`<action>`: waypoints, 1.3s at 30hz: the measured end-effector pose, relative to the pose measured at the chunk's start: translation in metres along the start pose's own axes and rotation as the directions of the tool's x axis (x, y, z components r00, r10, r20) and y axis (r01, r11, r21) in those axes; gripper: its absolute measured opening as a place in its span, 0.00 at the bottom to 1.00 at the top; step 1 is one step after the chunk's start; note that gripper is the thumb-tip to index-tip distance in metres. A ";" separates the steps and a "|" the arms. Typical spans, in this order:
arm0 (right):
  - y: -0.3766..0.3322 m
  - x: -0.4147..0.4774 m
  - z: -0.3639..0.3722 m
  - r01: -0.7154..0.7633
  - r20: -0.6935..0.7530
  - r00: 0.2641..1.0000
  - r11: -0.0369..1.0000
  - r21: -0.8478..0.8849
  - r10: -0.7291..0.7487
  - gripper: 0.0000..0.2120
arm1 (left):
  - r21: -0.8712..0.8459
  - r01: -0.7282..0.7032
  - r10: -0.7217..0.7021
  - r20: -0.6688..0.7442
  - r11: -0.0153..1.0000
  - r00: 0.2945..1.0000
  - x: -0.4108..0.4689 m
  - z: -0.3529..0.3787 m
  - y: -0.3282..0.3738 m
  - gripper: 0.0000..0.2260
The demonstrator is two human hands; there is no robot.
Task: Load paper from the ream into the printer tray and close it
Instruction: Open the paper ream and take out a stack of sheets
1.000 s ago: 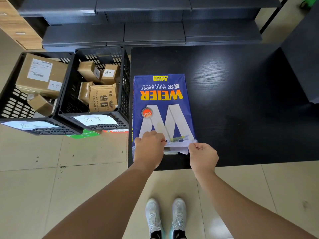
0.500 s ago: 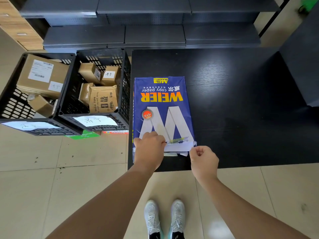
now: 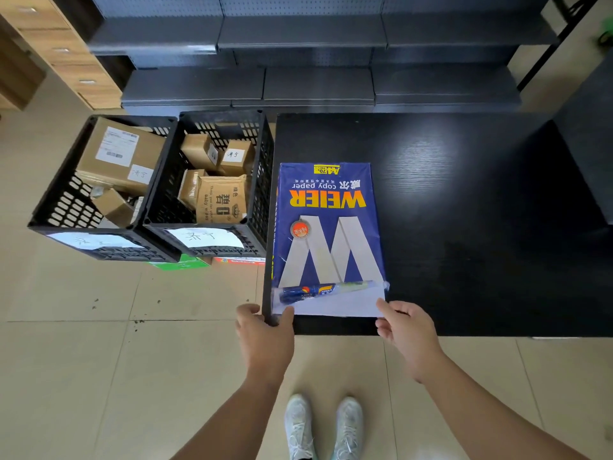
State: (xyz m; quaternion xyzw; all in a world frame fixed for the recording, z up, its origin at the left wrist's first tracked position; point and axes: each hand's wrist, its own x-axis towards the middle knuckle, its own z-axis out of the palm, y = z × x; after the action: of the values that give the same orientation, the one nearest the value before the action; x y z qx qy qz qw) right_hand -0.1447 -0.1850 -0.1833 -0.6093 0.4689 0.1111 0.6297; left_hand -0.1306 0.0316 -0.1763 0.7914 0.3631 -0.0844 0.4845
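A blue "WEIER copy paper" ream (image 3: 328, 227) lies flat on the black table (image 3: 464, 227), along its left edge. At the near end the wrapper is open and its flap (image 3: 326, 289) is rolled back, so white paper (image 3: 335, 307) shows. My left hand (image 3: 265, 336) grips the ream's near left corner, thumb on top of the sheets and fingers round the side. On the near right corner, my right hand (image 3: 406, 333) pinches the sheets with its thumb on top. No printer is in view.
Two black crates (image 3: 156, 224) with cardboard boxes stand left of the table. Dark shelving (image 3: 315, 81) runs behind. A dark unit (image 3: 590, 154) stands at the right edge. Tiled floor and my shoes (image 3: 323, 426) are below.
The wrapper flap has been rolled back off the near end, baring white paper. Both hands have moved apart to the ream's near corners.
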 end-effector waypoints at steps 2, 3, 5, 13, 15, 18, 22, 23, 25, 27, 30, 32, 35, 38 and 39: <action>0.000 0.000 0.001 0.037 0.008 0.999 0.998 -0.057 -0.037 0.08 | -0.145 0.180 -0.177 0.038 0.973 0.984 0.004 0.000 -0.003 0.20; 0.001 -0.001 0.001 0.053 0.019 0.999 0.995 -0.086 -0.051 0.07 | -0.184 0.222 -0.214 0.062 0.957 0.975 0.008 0.001 -0.005 0.20; 0.003 -0.001 -0.001 0.074 0.037 0.997 0.989 -0.132 -0.069 0.05 | -0.255 0.259 -0.236 0.116 0.932 0.965 0.014 0.006 -0.011 0.20; 0.031 -0.011 -0.024 0.116 0.125 0.989 0.936 -0.331 -0.078 0.07 | -0.255 0.314 -0.267 0.202 0.915 0.942 0.004 -0.005 -0.049 0.08; 0.041 -0.016 -0.031 0.108 0.152 0.986 0.947 -0.301 -0.064 0.06 | -0.215 0.352 -0.299 0.244 0.911 0.922 -0.003 -0.012 -0.061 0.09; 0.045 -0.018 -0.037 0.078 0.188 0.982 0.970 -0.231 -0.034 0.06 | -0.108 0.331 -0.298 0.242 0.937 0.923 -0.002 -0.019 -0.064 0.14; 0.033 -0.005 -0.033 0.028 0.198 0.980 0.974 -0.224 0.017 0.10 | -0.046 0.236 -0.209 0.325 0.971 0.922 0.010 -0.016 -0.042 0.16; 0.029 -0.001 -0.030 0.016 0.206 0.978 0.978 -0.206 0.027 0.11 | -0.024 0.225 -0.203 0.343 0.974 0.917 0.013 -0.014 -0.037 0.16; 0.021 0.005 -0.023 0.010 0.232 0.972 0.981 -0.196 0.036 0.15 | 0.003 0.216 -0.202 0.362 0.976 0.910 0.020 -0.010 -0.033 0.17; 0.015 0.008 -0.016 0.019 0.245 0.969 0.974 -0.224 0.037 0.18 | -0.034 0.244 -0.210 0.401 0.969 0.892 0.025 -0.008 -0.031 0.16; 0.014 0.010 -0.007 0.023 0.262 0.965 0.978 -0.209 0.034 0.14 | -0.088 0.325 -0.239 0.507 0.942 0.828 0.027 -0.005 -0.028 0.14; 0.018 0.011 -0.004 0.009 0.268 0.962 0.984 -0.179 0.040 0.10 | -0.090 0.352 -0.243 0.566 0.932 0.788 0.027 -0.004 -0.025 0.12; 0.028 0.007 -0.005 0.015 0.244 0.970 0.989 -0.150 0.022 0.07 | -0.057 0.357 -0.247 0.619 0.932 0.745 0.022 -0.005 -0.025 0.09; 0.036 -0.005 -0.011 0.063 0.217 0.976 0.984 -0.169 -0.025 0.06 | -0.056 0.287 -0.192 0.617 0.956 0.763 0.008 -0.007 -0.033 0.10; 0.039 -0.010 -0.013 0.074 0.210 0.977 0.984 -0.160 -0.039 0.06 | -0.075 0.271 -0.172 0.605 0.960 0.777 0.002 -0.008 -0.036 0.10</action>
State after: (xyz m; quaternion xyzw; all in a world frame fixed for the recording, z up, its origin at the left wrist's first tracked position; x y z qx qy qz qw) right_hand -0.1832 -0.1831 -0.1997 -0.6583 0.3725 0.1947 0.6245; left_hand -0.1548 0.0489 -0.1984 0.6359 0.2898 -0.3548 0.6212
